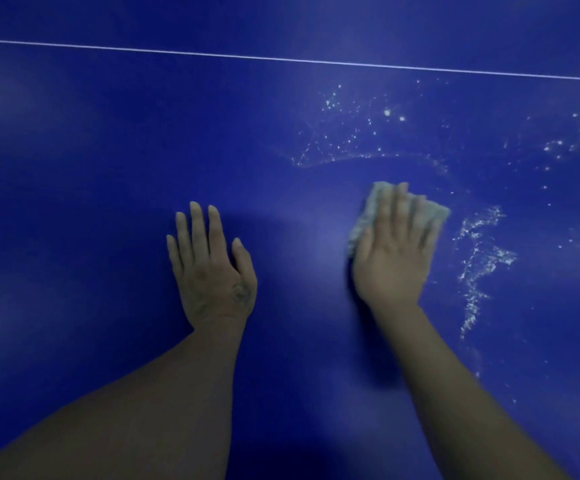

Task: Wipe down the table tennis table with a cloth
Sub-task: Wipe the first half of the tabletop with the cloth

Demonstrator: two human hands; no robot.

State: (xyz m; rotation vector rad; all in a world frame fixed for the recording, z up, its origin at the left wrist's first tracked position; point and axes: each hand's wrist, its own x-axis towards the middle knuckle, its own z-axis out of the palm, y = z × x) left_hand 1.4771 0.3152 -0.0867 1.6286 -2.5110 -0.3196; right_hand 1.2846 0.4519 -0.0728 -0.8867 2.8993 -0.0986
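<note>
Our right hand (pixel 394 258) presses flat, fingers straight, on the grey cloth (pixel 435 213) beneath it on the table (pixel 73 168). Our left hand (pixel 212 271) lies flat alongside, holding nothing. Droplets (pixel 472 258) glisten just right of the cloth.
</note>
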